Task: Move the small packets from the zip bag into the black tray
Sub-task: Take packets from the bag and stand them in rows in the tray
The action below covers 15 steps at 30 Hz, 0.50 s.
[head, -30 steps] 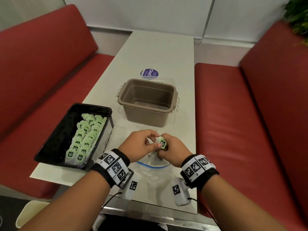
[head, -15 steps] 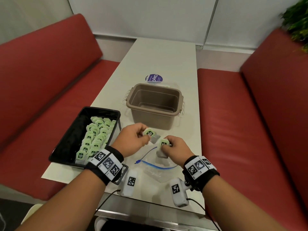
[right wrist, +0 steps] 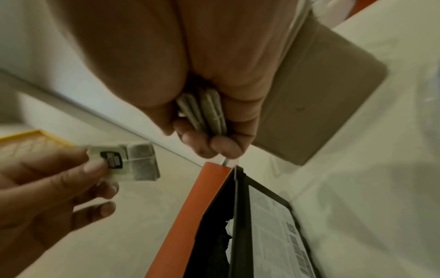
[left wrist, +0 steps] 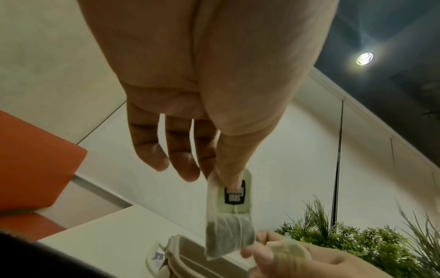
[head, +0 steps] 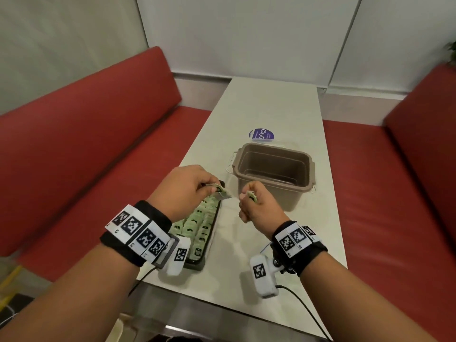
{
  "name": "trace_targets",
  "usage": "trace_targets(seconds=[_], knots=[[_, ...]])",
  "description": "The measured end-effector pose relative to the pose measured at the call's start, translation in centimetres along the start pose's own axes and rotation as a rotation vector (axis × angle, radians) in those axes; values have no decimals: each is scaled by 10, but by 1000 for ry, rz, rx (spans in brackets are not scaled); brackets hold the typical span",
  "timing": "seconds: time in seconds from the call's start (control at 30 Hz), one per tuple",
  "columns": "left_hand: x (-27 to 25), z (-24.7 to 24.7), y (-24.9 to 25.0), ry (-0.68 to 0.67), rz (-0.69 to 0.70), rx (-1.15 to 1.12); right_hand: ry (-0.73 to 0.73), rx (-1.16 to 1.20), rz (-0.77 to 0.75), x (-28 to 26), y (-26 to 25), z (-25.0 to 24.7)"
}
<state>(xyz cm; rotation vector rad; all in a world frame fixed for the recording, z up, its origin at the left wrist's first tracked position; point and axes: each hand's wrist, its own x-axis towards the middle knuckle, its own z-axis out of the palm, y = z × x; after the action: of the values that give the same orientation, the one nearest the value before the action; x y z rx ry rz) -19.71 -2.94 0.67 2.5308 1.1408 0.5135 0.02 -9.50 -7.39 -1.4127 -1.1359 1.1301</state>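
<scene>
My left hand (head: 190, 186) pinches one small pale-green packet (head: 219, 191) by its tag, above the far end of the black tray (head: 212, 230). That same packet (left wrist: 232, 216) hangs from thumb and finger with its tea pouch below. Rows of green packets (head: 197, 223) fill the tray's right side. My right hand (head: 256, 206) is curled round a small bunch of packets (right wrist: 204, 111), held over the table just right of the tray; one green tag (head: 251, 195) sticks out on top. The zip bag is hidden behind my right arm.
A brown plastic tub (head: 274, 171) stands empty beyond my hands, with its purple-labelled lid (head: 261, 135) behind it. Red benches (head: 86, 156) flank the narrow white table (head: 271, 107). A green plant (left wrist: 357, 244) stands at the far right.
Both hands rose off the zip bag and drew apart. The left hand carried one packet left, to above the tray; the right hand lifted with its bunch. The head view swung left.
</scene>
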Motion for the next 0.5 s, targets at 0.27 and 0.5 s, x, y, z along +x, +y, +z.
trace_targets(seconds=[0.27,0.5], knots=[[-3,-33,-45,-73,0,-110,12,-280,-280,19,-42,59],[5,-42,-85,-284,21,123,33,-522,-138,38,-26,89]])
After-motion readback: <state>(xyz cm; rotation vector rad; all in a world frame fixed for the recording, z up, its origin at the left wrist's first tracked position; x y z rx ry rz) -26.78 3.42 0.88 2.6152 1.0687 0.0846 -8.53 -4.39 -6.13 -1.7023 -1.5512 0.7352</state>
